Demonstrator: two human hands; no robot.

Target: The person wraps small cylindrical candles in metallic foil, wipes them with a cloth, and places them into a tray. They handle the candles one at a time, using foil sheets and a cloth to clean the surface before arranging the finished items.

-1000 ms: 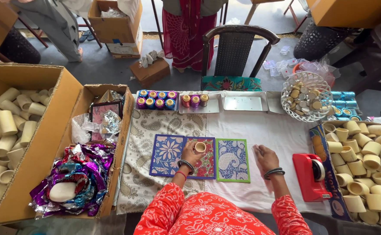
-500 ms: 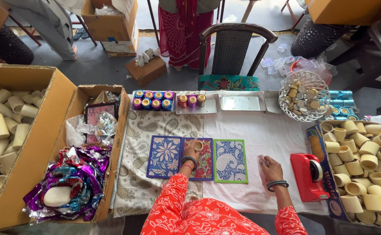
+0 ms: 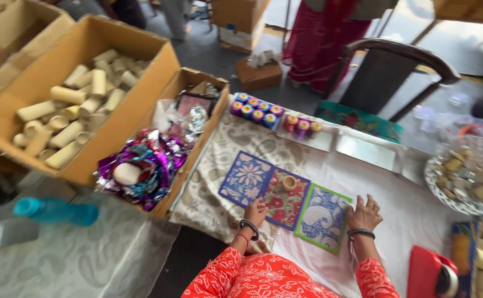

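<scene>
I see three patterned cards on the white table cloth (image 3: 401, 204): the left card (image 3: 247, 178) is blue with pale flowers, the middle card (image 3: 284, 200) red with green and dark floral print, the right card (image 3: 323, 218) blue and white inside a green border. A small tan cup (image 3: 289, 182) sits on the red one. My sleeves (image 3: 263, 276) are orange-red with fine white dots. Under the cloth's left edge lies a beige paisley cloth (image 3: 219, 165). Far along the table, little pots (image 3: 257, 107) show blue, pink and purple. The left box (image 3: 197, 143) holds purple, metallic foil (image 3: 148, 163). Near left lies a turquoise bottle (image 3: 57, 211).
</scene>
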